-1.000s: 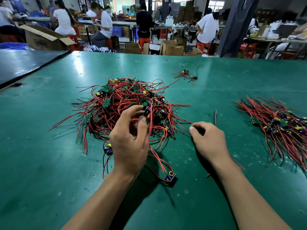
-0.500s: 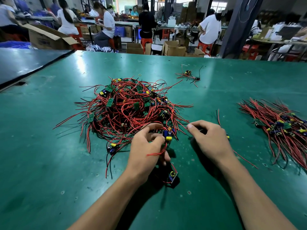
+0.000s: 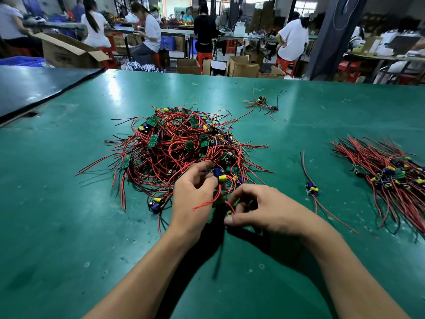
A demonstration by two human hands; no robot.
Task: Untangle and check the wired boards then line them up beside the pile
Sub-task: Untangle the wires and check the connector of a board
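Our left hand [image 3: 195,196] is at the near edge of the tangled pile [image 3: 179,143], fingers curled round a wired board [image 3: 219,175] with a blue and a yellow capacitor. The board is lifted just off the pile's front and its red leads trail down past the palm. Our right hand [image 3: 264,208] is just beside it, with thumb and forefinger pinched on a second board [image 3: 230,213] low over the green table [image 3: 69,226]. That board is mostly hidden by the fingers and only a yellow part shows. Red wire runs between the two hands, and we cannot tell which board it belongs to.

One stray board [image 3: 156,203] lies at the pile's near-left edge. A single board [image 3: 312,188] lies alone to the right of our hands, wires stretched out front and back. The lined-up batch [image 3: 391,178] sits well apart at the far right, leads roughly parallel. A small cluster [image 3: 262,102] lies beyond the pile.

In the background, people sit at benches and there are cardboard boxes [image 3: 243,67] on the floor.
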